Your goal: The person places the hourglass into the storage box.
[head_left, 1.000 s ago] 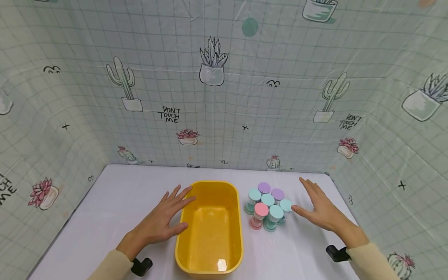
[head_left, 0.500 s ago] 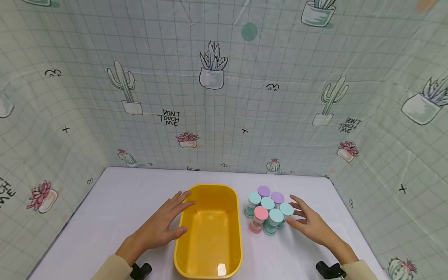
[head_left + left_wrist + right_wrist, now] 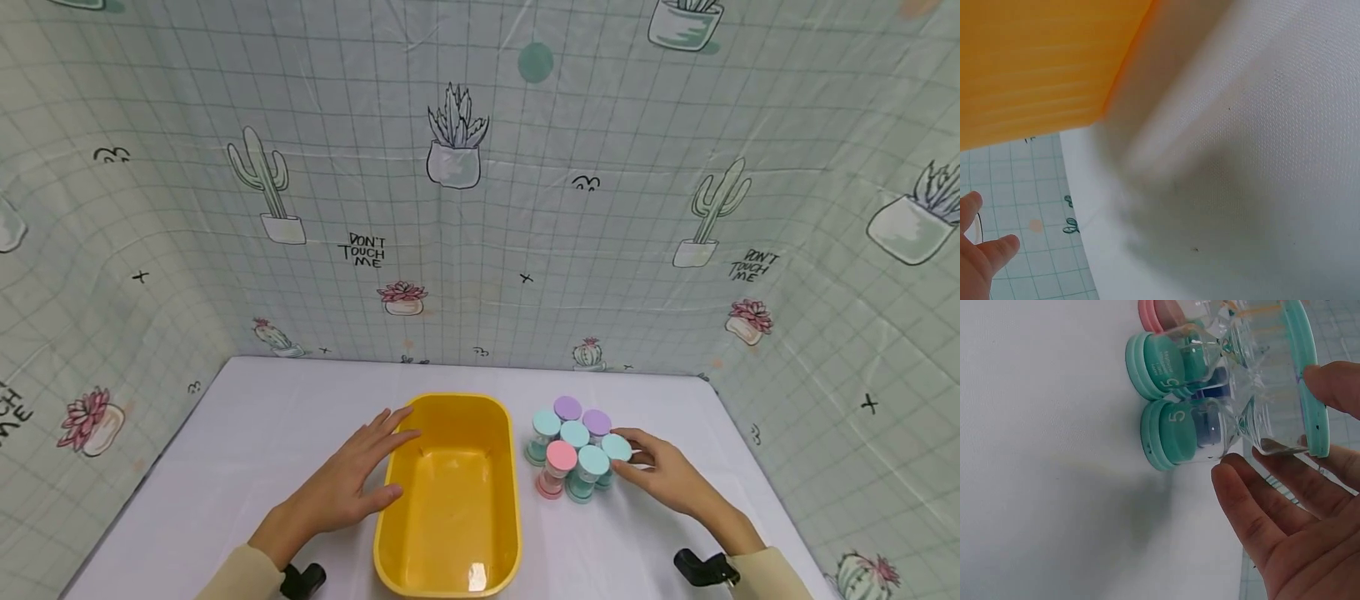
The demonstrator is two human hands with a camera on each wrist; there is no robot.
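Note:
Several small sand timers with mint, purple and pink caps stand in a cluster right of the yellow tub (image 3: 447,587) in the head view. My right hand (image 3: 663,475) holds the rightmost mint sand timer (image 3: 617,447) near its top cap, thumb on the near side and fingers on the far side. In the right wrist view this sand timer (image 3: 1175,434) stands upright on the table, marked 5 on its base. My left hand (image 3: 345,487) spreads its fingers over the tub's left rim; whether they touch it I cannot tell.
A pink sand timer (image 3: 559,457) stands at the cluster's front left, and two purple sand timers (image 3: 567,407) at the back. The white table (image 3: 315,400) meets a grid-patterned cloth (image 3: 495,217) behind and at both sides.
My right hand has come left and down from beside the cluster, its fingers closing round the rightmost mint sand timer. The left hand has stayed nearly still over the tub's rim.

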